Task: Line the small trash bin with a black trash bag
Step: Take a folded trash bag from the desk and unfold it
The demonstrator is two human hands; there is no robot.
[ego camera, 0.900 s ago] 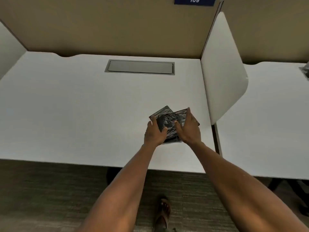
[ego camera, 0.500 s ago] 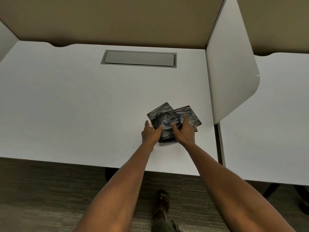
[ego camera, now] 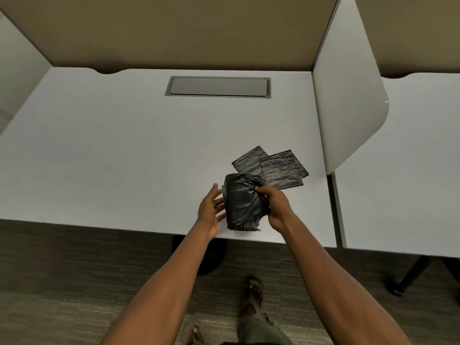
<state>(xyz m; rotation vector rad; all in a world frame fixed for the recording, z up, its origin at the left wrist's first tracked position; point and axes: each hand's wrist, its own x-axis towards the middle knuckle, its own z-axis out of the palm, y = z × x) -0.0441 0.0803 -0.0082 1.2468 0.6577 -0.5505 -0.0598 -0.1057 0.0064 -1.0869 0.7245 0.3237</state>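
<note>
Your left hand (ego camera: 211, 210) sits open against the side of one black trash bag (ego camera: 242, 204) that your right hand (ego camera: 275, 204) has in a closed grip just over the desk (ego camera: 112, 150) edge, with two more folded bags (ego camera: 272, 166), no readable labels, lying flat behind.

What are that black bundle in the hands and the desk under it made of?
The black bundle, pinched by the right hand, looks like thin plastic film: glossy, crinkled, catching light in fine creases. The folded black squares behind it look the same. The desk seems to be smooth matte white laminate, though its core is not visible. The flap set in it looks like grey plastic or metal.
</note>
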